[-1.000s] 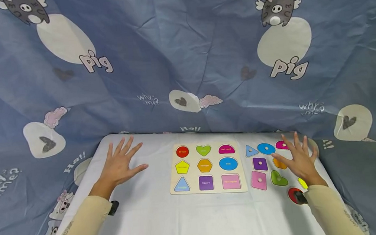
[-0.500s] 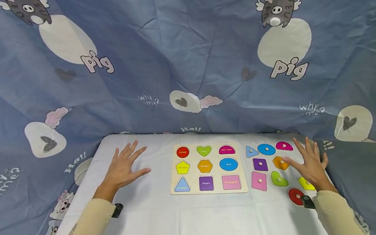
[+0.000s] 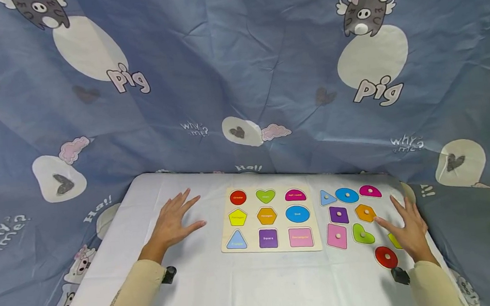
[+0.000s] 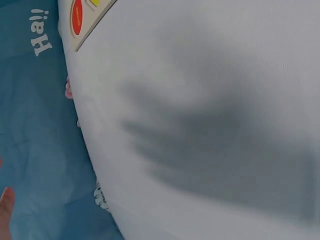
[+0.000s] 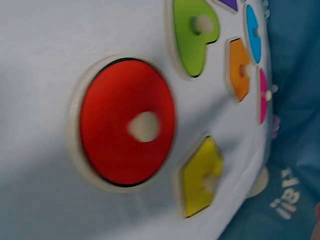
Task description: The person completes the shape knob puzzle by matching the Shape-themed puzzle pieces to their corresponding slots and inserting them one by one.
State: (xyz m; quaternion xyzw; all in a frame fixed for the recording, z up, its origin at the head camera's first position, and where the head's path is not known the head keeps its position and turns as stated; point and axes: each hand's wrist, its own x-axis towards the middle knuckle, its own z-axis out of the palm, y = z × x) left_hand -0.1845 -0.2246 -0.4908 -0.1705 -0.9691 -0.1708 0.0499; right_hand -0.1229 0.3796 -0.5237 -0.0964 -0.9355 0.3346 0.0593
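Observation:
In the head view my left hand (image 3: 170, 227) hovers over the white tabletop, left of the pale puzzle board (image 3: 252, 230), fingers spread and holding nothing. My right hand (image 3: 411, 233) is also spread and bare, above the right side of the loose knobbed pieces. Nearest to it are the yellow pentagon (image 3: 394, 241), partly covered by the hand, the red circle (image 3: 386, 257) and the orange hexagon (image 3: 365, 213). Its wrist camera shows the red circle (image 5: 127, 125) up close, with a round knob. Farther left lie a green heart (image 3: 363, 234) and a pink four-sided piece (image 3: 337, 236).
A blue triangle (image 3: 325, 197), blue oval (image 3: 347, 194), magenta half round (image 3: 370, 191) and purple square (image 3: 339, 214) lie right of the board. Behind the table (image 3: 257, 288) hangs a blue printed cloth (image 3: 305, 143). Black wrist cameras sit on both sleeves.
My left hand has drifted right, nearer the board. My right hand has shifted right and toward me, uncovering the half round and hexagon. The pieces have stayed in place.

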